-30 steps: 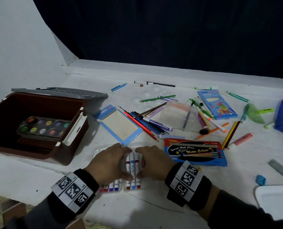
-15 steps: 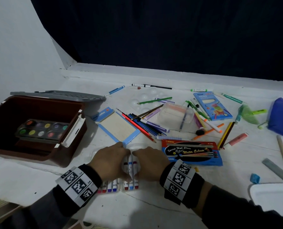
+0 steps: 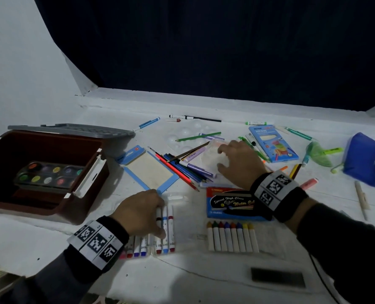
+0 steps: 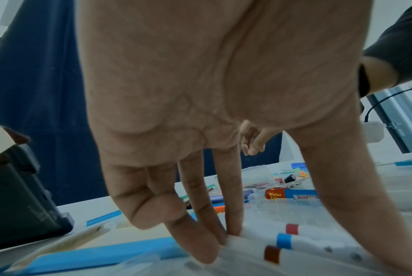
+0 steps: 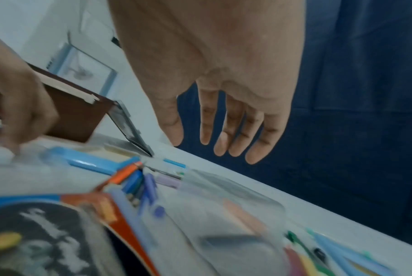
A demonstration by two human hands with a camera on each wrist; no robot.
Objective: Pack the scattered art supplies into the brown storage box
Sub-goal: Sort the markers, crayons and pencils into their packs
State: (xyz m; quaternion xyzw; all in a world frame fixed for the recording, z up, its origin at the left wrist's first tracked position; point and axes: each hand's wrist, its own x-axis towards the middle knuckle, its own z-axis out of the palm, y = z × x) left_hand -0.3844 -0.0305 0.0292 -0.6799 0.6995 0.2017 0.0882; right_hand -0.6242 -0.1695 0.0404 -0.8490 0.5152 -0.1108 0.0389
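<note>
Moved: right hand (image 3: 237, 163) off markers (image 3: 165, 224), now over clear case (image 3: 213, 159), fingers loose, empty. Left hand (image 3: 141, 212) gripping markers on counter (image 3: 204, 270). Box (image 3: 50, 207) left, open.

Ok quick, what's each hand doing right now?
Left hand: fingers and thumb pinch the marker pack.
Right hand: open, empty, over the clear case.

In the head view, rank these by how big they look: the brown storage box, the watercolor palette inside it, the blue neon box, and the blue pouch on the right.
1. brown storage box, plainly largest
2. watercolor palette
3. and 4. blue neon box and blue pouch look alike; the box lies farther back, so I won't rank them.
</note>
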